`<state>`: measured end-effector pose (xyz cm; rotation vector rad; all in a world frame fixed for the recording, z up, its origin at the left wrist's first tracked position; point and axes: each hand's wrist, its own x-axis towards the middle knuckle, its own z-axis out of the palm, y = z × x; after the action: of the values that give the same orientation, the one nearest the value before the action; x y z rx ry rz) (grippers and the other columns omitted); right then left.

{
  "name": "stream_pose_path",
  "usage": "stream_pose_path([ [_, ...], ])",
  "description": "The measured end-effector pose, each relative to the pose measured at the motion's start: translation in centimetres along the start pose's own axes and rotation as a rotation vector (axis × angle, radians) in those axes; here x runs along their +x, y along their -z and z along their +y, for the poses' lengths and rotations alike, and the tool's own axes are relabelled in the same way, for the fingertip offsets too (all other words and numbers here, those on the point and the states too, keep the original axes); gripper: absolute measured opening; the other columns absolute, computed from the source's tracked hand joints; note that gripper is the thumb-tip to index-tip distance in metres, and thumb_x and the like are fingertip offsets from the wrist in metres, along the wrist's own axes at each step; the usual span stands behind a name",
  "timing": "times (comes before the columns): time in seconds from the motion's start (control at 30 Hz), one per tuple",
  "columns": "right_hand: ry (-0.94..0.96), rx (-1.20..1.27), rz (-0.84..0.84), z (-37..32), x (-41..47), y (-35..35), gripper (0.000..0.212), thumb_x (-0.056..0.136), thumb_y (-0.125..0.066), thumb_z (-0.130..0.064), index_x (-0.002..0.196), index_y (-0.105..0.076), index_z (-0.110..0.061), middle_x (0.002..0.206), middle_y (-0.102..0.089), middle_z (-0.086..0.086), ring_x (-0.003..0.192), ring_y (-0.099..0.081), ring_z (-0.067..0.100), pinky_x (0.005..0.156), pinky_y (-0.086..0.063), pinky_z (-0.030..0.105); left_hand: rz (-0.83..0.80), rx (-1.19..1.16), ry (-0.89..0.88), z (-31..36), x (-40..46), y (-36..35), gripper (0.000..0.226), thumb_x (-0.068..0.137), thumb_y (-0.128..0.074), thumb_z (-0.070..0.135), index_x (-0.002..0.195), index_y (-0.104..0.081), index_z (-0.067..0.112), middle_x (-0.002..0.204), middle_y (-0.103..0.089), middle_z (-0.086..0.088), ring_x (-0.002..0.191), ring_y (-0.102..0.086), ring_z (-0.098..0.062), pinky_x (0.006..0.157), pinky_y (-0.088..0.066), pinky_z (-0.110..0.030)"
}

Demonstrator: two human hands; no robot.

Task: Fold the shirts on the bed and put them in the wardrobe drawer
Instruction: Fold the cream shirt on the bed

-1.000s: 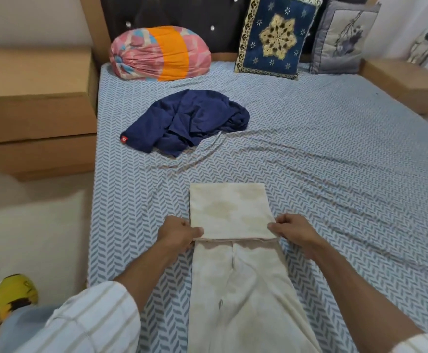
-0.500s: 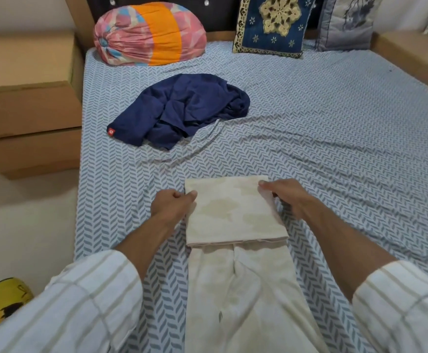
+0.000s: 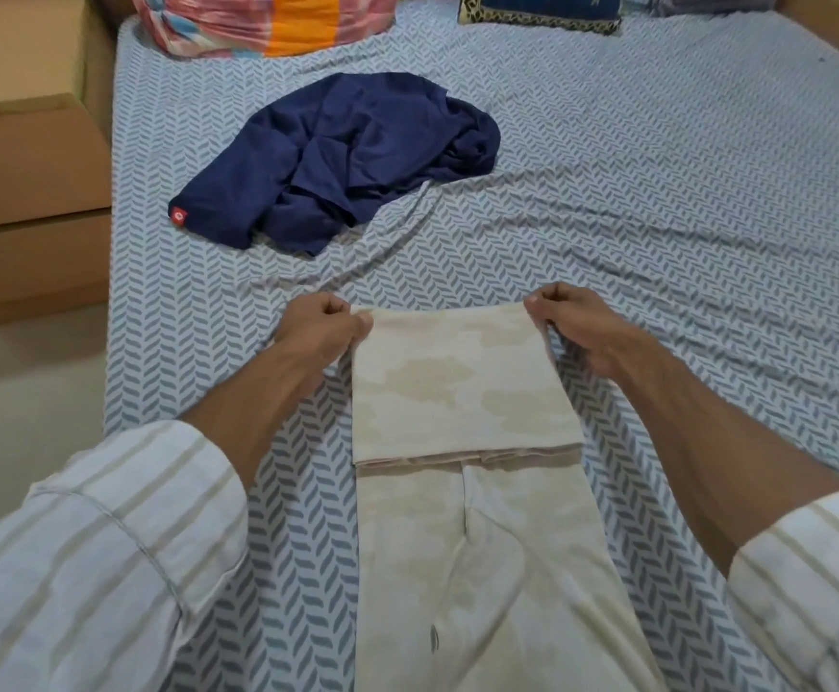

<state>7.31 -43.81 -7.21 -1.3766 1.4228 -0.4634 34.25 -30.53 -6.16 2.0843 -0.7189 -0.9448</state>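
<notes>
A cream shirt (image 3: 462,392) with a faint blotched print lies lengthwise on the bed (image 3: 657,202), its far part folded back over the near part. My left hand (image 3: 325,329) pinches the far left corner of that fold. My right hand (image 3: 570,324) pinches the far right corner. Both corners sit slightly raised off the sheet. Beyond them a navy shirt (image 3: 342,157) with a small red tag lies crumpled on the bed's left half.
A pink, orange and blue bolster (image 3: 267,22) and a dark blue cushion (image 3: 542,10) lie at the head of the bed. A wooden bedside unit (image 3: 28,192) stands to the left, with pale floor (image 3: 23,392) below it.
Both hands slid from the near edge of the folded part up to its far corners. The head camera tipped down and closer, so the pillows moved toward the top edge.
</notes>
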Motion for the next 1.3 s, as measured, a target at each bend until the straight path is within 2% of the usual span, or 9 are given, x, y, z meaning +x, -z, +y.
stream_pose_path([
  [0.2,0.026,-0.033,-0.108,0.2,-0.4,0.8,0.028,0.084,-0.081,-0.024,0.103,-0.063,-0.012,0.099,-0.068,0.001,0.090,-0.067,0.014,0.079,-0.054,0.031,-0.146,-0.102,0.018,-0.1,0.2,0.7,0.029,0.075,-0.087,0.012,0.093,-0.066,0.008,0.085,-0.067,-0.005,0.078,-0.061,-0.017,0.069,-0.050,-0.023],
  [0.37,-0.068,-0.090,-0.138,-0.7,-0.6,0.6,0.013,0.082,-0.082,-0.020,0.082,-0.070,-0.012,0.060,-0.066,-0.006,0.047,-0.057,0.005,0.046,-0.043,0.018,-0.189,-0.094,0.007,0.0,0.4,0.9,0.021,0.076,-0.085,0.010,0.084,-0.068,0.002,0.081,-0.069,-0.007,0.067,-0.061,-0.012,0.058,-0.050,-0.015],
  [0.43,-0.079,-0.064,-0.137,-0.7,-0.7,0.6,0.012,0.085,-0.079,-0.019,0.081,-0.070,-0.011,0.062,-0.067,-0.003,0.045,-0.057,0.006,0.044,-0.043,0.018,-0.188,-0.119,0.001,-0.2,0.3,0.8,0.022,0.077,-0.084,0.009,0.078,-0.063,0.007,0.072,-0.062,-0.002,0.059,-0.054,-0.008,0.052,-0.045,-0.012],
  [0.6,0.004,-0.010,-0.032,-0.8,-2.7,0.6,0.018,0.086,-0.078,-0.017,0.080,-0.063,-0.011,0.064,-0.059,0.006,0.045,-0.050,0.014,0.042,-0.038,0.023,-0.141,-0.277,0.053,0.1,-1.9,0.9,0.019,0.076,-0.084,0.007,0.080,-0.066,0.009,0.082,-0.068,-0.006,0.074,-0.061,-0.021,0.067,-0.052,-0.029],
  [0.8,0.188,0.008,0.006,-3.3,-10.1,2.4,0.014,0.081,-0.077,0.002,0.084,-0.070,-0.009,0.071,-0.070,0.002,0.066,-0.064,0.014,0.068,-0.052,0.033,-0.100,-0.273,-0.171,2.8,-9.6,4.1,0.036,0.076,-0.080,-0.008,0.068,-0.053,0.015,0.065,-0.054,0.000,0.059,-0.049,-0.009,0.052,-0.045,-0.009],
  [0.97,0.383,-0.204,0.002,-3.8,-18.7,6.1,0.015,0.077,-0.082,-0.003,0.085,-0.076,-0.013,0.076,-0.071,-0.004,0.066,-0.061,-0.004,0.067,-0.047,0.012,-0.154,-0.145,-0.348,2.4,-17.2,6.8,0.023,0.071,-0.085,-0.001,0.076,-0.066,0.009,0.076,-0.066,-0.009,0.070,-0.059,-0.015,0.072,-0.049,-0.030],
  [1.13,0.473,-0.423,0.025,-0.4,-24.8,7.7,0.018,0.073,-0.086,-0.025,0.078,-0.075,-0.039,0.084,-0.073,-0.012,0.094,-0.064,0.012,0.088,-0.046,0.033,-0.098,0.108,-0.504,-0.3,-24.0,7.7,0.020,0.070,-0.087,0.015,0.070,-0.069,0.022,0.078,-0.071,0.009,0.085,-0.064,-0.003,0.079,-0.047,-0.023],
  [1.23,0.471,-0.455,0.033,2.3,-28.4,7.9,0.029,0.070,-0.089,-0.026,0.077,-0.070,-0.047,0.092,-0.070,-0.005,0.095,-0.059,0.008,0.085,-0.043,0.025,-0.098,0.239,-0.581,-2.3,-27.3,7.5,0.020,0.072,-0.086,0.017,0.071,-0.068,0.026,0.078,-0.068,0.016,0.083,-0.060,0.004,0.072,-0.040,-0.020],
  [1.3,0.489,-0.440,0.044,4.6,-30.6,7.7,0.030,0.065,-0.091,-0.026,0.077,-0.071,-0.046,0.090,-0.068,-0.009,0.092,-0.058,0.004,0.087,-0.047,0.030,-0.101,0.329,-0.643,-4.3,-29.1,7.4,0.027,0.070,-0.086,0.015,0.070,-0.065,0.031,0.081,-0.066,0.018,0.088,-0.056,0.002,0.074,-0.038,-0.019],
])
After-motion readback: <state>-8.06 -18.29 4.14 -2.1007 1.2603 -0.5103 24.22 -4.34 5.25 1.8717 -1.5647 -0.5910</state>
